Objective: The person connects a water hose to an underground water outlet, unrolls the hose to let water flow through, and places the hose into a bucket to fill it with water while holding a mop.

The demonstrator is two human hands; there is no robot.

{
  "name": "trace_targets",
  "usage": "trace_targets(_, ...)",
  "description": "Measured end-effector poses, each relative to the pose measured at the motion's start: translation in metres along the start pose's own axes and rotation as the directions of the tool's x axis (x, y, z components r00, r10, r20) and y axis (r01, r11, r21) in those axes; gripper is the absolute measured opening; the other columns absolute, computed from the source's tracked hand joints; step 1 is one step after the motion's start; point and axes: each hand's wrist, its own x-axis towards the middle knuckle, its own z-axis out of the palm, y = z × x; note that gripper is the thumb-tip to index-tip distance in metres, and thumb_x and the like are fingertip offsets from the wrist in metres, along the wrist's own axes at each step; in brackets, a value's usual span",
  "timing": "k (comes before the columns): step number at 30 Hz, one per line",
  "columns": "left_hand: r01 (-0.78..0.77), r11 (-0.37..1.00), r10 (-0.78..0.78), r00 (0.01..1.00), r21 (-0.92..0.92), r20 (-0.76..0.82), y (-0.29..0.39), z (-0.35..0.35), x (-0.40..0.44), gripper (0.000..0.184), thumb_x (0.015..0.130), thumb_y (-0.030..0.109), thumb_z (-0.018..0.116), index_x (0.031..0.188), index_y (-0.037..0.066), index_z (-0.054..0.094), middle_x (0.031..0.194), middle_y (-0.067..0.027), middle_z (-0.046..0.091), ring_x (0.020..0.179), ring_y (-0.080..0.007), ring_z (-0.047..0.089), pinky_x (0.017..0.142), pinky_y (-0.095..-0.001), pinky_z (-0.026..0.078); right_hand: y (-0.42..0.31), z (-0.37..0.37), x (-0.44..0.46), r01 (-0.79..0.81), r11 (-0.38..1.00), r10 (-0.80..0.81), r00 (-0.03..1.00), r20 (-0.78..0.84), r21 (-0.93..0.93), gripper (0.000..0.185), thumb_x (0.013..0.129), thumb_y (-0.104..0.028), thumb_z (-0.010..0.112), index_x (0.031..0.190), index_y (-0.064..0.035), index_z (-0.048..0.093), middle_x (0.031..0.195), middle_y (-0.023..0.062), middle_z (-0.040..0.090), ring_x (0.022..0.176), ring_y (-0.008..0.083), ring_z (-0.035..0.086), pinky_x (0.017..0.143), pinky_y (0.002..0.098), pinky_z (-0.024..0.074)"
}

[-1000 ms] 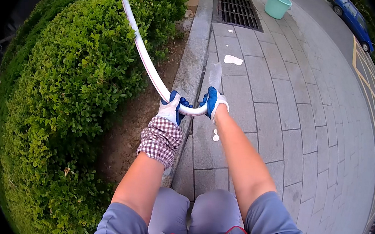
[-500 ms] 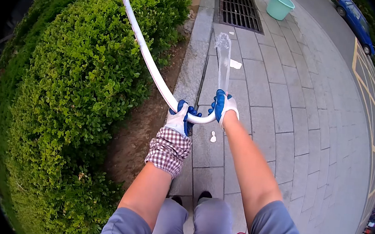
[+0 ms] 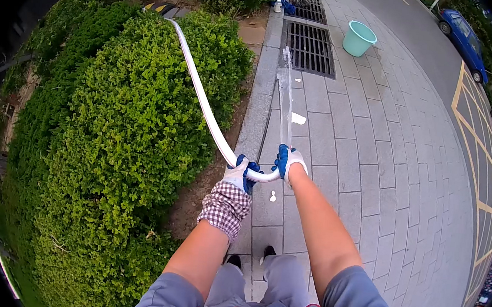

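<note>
The left hand (image 3: 242, 174), in a white glove with blue fingers and a checked cuff (image 3: 226, 209) behind it, is closed around the white hose (image 3: 205, 111), its fingers curled over the tube. The right hand (image 3: 291, 161), gloved alike, is wrapped about the hose near its outlet; the very end is hidden inside the grip. Between the two hands, which are near each other but apart, the hose sags in a short bend, and beyond the left one it climbs forward and lies over the top of the hedge (image 3: 136, 125). From the right hand a clear jet of water (image 3: 287, 101) shoots forward above the grey paving (image 3: 355, 152) towards the nearer drain grate (image 3: 311, 50); exactly where it lands cannot be told. White patches (image 3: 298, 119) lie on the slabs just beside the jet. A stone kerb (image 3: 257, 107) runs between hedge and paving, with a small white bottle (image 3: 278, 5) standing near its far end. Right of the grates stands a pale green bucket (image 3: 359, 40), upright, and well apart, a blue car (image 3: 462, 39) is on the road.
</note>
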Motion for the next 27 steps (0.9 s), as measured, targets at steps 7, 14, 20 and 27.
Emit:
trace_targets(7,-0.005,1.000,0.005,0.999,-0.003,-0.041,-0.001,0.052,0.012,0.020,0.086,0.012,0.057,0.105,0.010,0.051,0.081,-0.0090,0.058,0.070,-0.0225,0.060,0.062,-0.0401,0.054,-0.032,-0.014,0.077,-0.157,0.975,0.170,0.983,0.068,-0.158,0.012,0.084,-0.018,0.048,0.090,-0.0083,0.046,0.059,0.0037,0.042,0.047,0.0178,0.044,0.048,0.0386,0.0445)
trace_targets(14,0.026,0.986,-0.056,0.981,-0.164,-0.185,-0.029,0.167,0.059,0.014,0.086,0.015,0.058,0.098,0.012,0.053,0.081,-0.0088,0.059,0.072,-0.0225,0.061,0.063,-0.0376,0.056,-0.103,-0.067,0.180,-0.222,0.945,0.260,0.955,0.144,-0.240,0.008,0.083,-0.018,0.048,0.087,-0.0109,0.046,0.059,0.0028,0.041,0.043,0.0171,0.041,0.046,0.0389,0.0429)
trace_targets(20,0.034,0.964,-0.099,0.967,-0.265,-0.234,-0.019,0.267,0.068,0.007,0.085,0.009,0.057,0.091,0.012,0.056,0.078,-0.0048,0.058,0.072,-0.0213,0.059,0.066,-0.0390,0.055,-0.199,-0.095,0.200,-0.356,0.934,0.351,0.915,0.200,-0.009,0.012,0.085,-0.021,0.049,0.092,-0.0112,0.048,0.060,0.0025,0.042,0.043,0.0168,0.042,0.044,0.0387,0.0434)
trace_targets(27,0.062,0.920,-0.126,0.982,-0.387,-0.141,-0.003,0.312,0.089,0.021,0.085,0.007,0.058,0.105,0.011,0.052,0.092,-0.0122,0.060,0.084,-0.0249,0.061,0.074,-0.0408,0.054,-0.281,-0.100,0.209,-0.318,0.947,0.320,0.929,0.185,-0.044,0.014,0.086,-0.021,0.049,0.095,-0.0108,0.050,0.060,0.0028,0.044,0.044,0.0171,0.043,0.044,0.0376,0.0451)
